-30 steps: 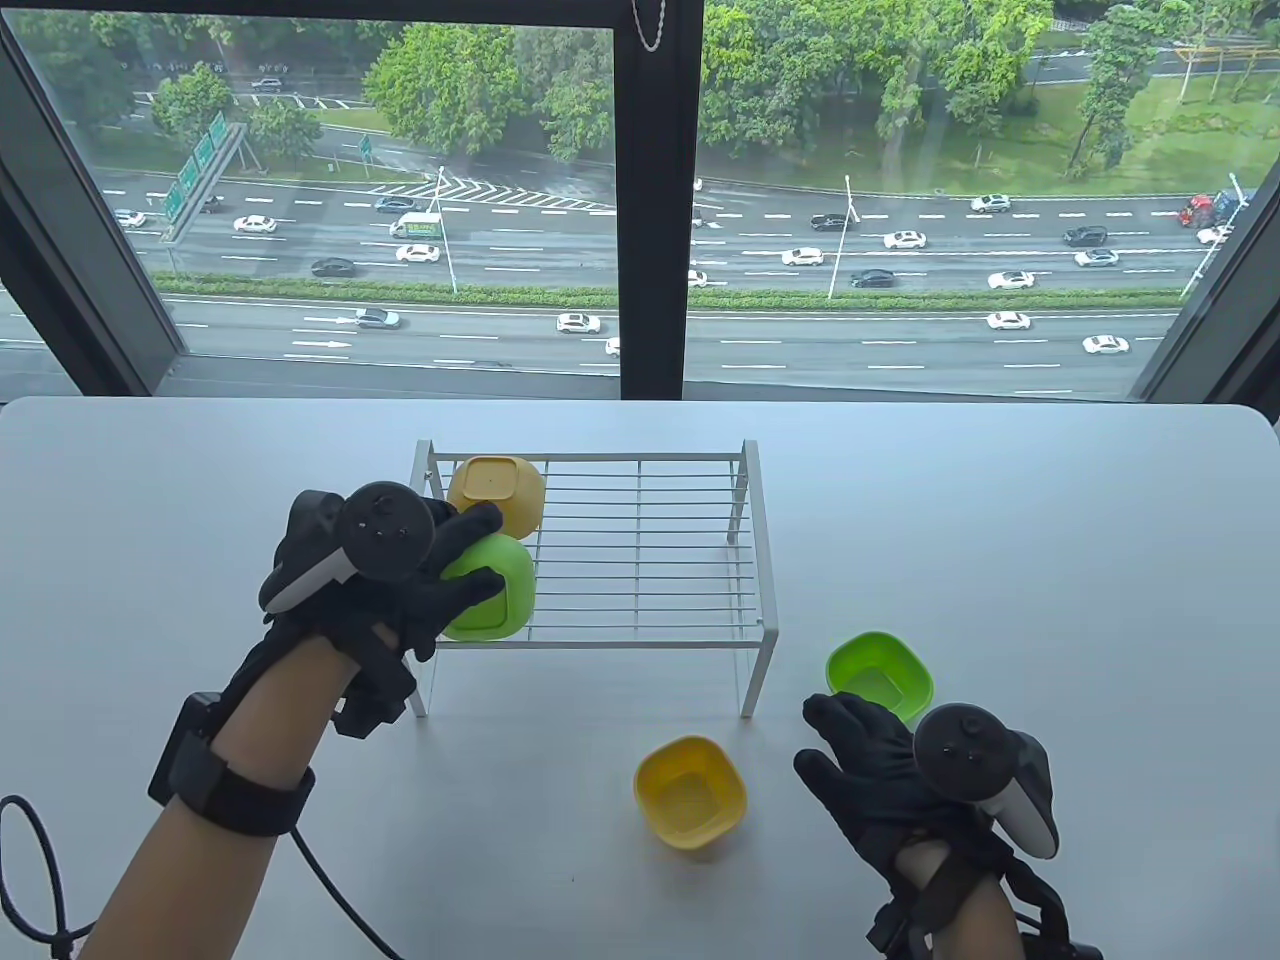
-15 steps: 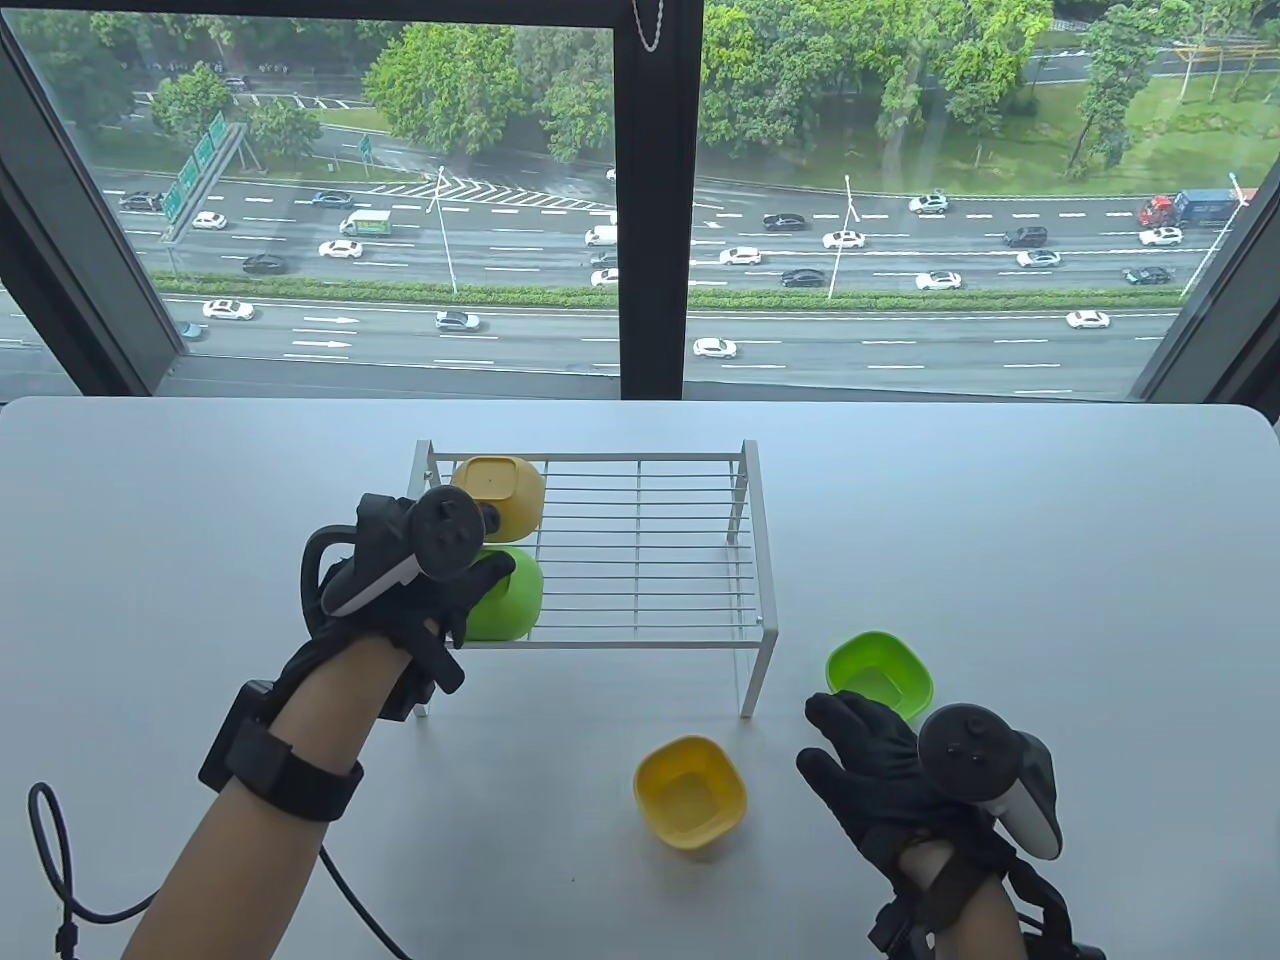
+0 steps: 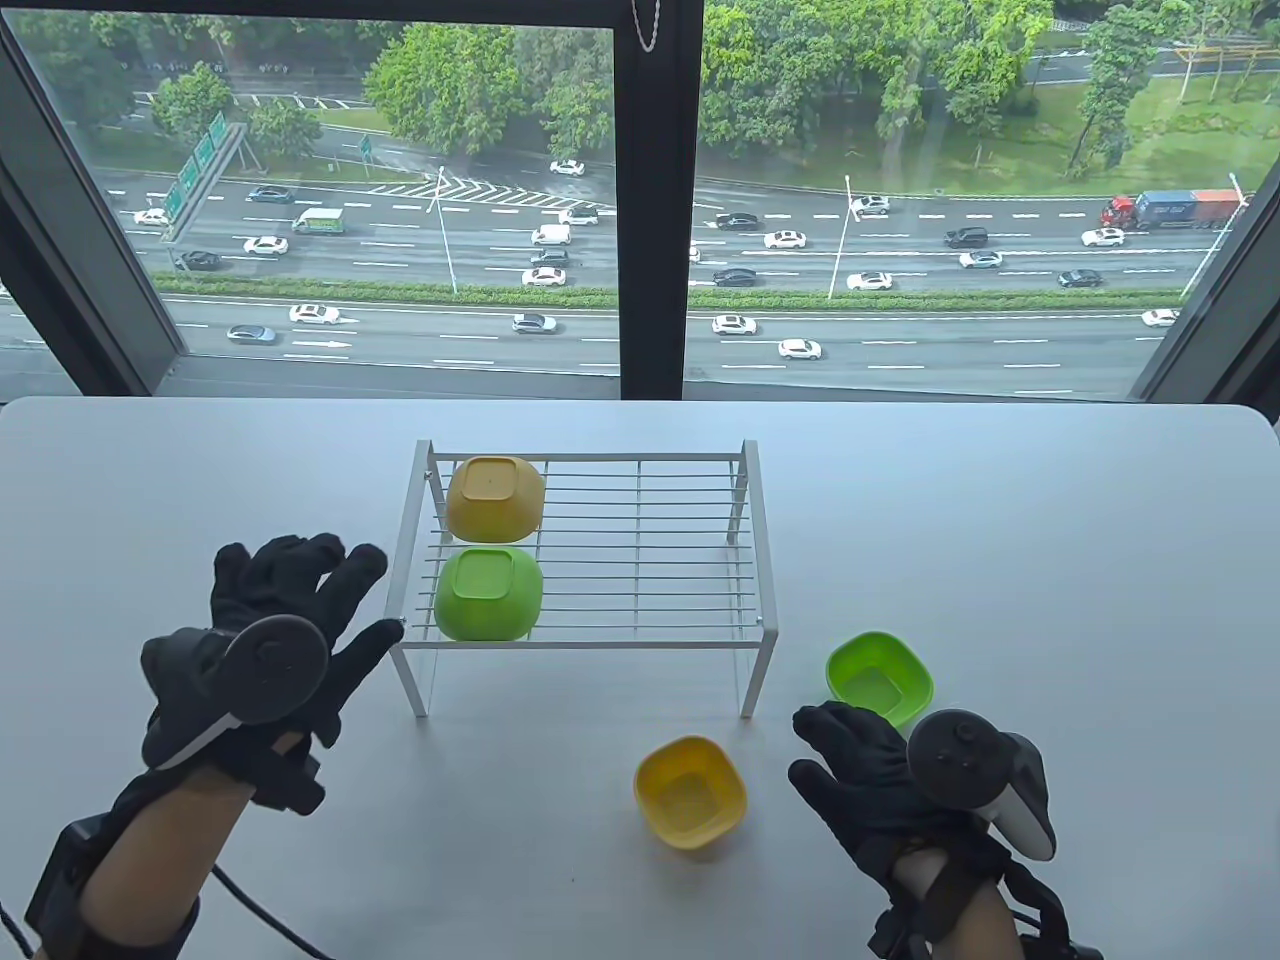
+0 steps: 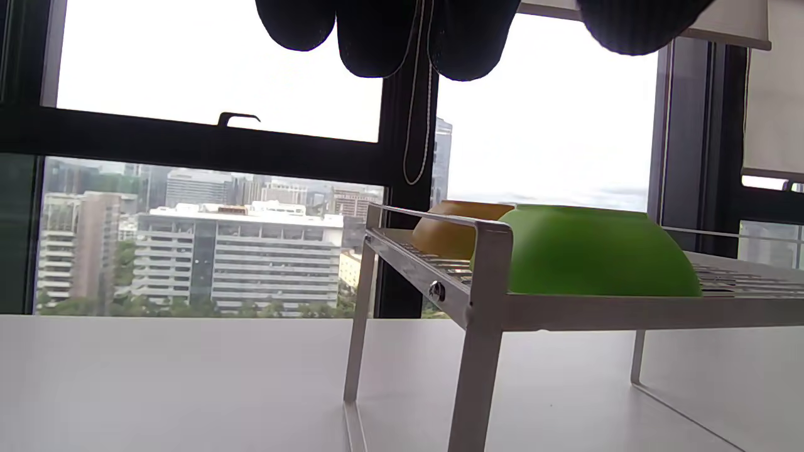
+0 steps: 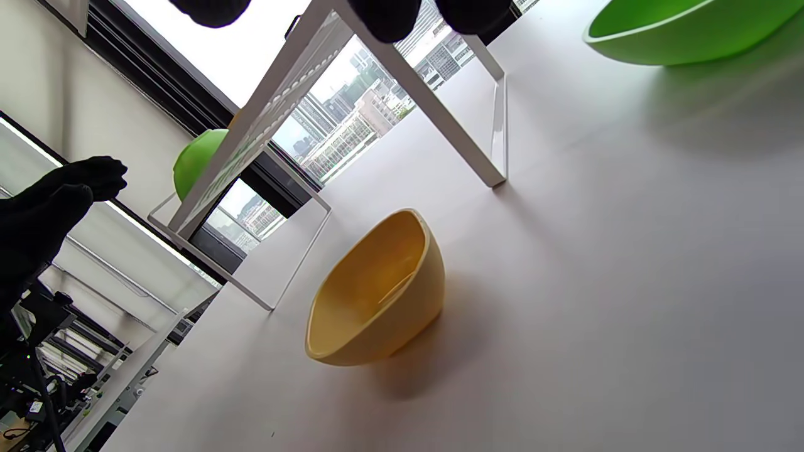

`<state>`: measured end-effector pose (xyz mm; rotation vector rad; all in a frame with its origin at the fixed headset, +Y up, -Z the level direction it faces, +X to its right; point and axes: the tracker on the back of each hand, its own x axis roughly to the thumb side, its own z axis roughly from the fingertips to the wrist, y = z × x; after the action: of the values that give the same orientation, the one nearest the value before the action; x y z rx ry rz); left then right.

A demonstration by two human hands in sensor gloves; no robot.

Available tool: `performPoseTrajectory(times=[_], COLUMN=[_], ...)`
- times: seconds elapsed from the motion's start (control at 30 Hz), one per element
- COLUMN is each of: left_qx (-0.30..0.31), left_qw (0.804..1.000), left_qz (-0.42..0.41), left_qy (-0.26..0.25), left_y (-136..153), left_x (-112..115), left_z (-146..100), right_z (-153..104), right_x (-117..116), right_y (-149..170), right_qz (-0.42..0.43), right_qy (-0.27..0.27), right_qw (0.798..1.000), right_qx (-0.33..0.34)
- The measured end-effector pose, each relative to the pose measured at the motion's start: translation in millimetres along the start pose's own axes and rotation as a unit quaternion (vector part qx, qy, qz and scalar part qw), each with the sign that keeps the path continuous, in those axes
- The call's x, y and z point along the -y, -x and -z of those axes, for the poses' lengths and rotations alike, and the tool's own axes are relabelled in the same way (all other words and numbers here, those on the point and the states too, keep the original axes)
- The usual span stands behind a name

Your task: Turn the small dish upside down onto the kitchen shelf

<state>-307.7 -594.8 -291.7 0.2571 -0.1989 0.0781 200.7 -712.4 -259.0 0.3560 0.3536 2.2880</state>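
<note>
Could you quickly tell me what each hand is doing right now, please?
Left hand: open, fingers spread, holding nothing, beside the shelf.
Right hand: open, holding nothing, near the upright green dish.

**Two dishes on the shelf, two on the worktop**

The shelf point(image 3: 640, 545) stands mid-worktop point(image 3: 1050, 560). On its left end, two upturned dishes sit one behind the other: rear dish point(image 3: 495, 496), front dish point(image 3: 489, 593). Before the shelf's right end lie two upright dishes: near dish point(image 3: 690, 792) left, far dish point(image 3: 880, 678) right. Left hand point(image 3: 270, 640) lies left of the shelf; right hand point(image 3: 880, 790) between the upright dishes.
</note>
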Motion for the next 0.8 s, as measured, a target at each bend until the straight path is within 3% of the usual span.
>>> performPoseTrajectory(times=[0.23,0.43,0.67,0.8], left_qx=[-0.030,-0.037,-0.019,-0.006], left_qw=[0.998,0.996,0.992,0.990], left_qz=[-0.034,-0.062,-0.086,-0.076], left_qy=[0.038,0.053,0.094,0.123], left_y=[31,42,39,36], left_x=[29,48,67,78], left_z=[-36,-42,-43,-42], right_z=[-2,3,10,13], right_x=[0,-17,-39,-52], right_y=[-5,-15,-38,-47], right_qz=[-0.038,-0.088,-0.117,-0.150], right_qy=[0.026,-0.002,-0.015,-0.036], right_qw=[0.999,0.996,0.989,0.982], right_qx=[-0.012,-0.009,0.087,0.106])
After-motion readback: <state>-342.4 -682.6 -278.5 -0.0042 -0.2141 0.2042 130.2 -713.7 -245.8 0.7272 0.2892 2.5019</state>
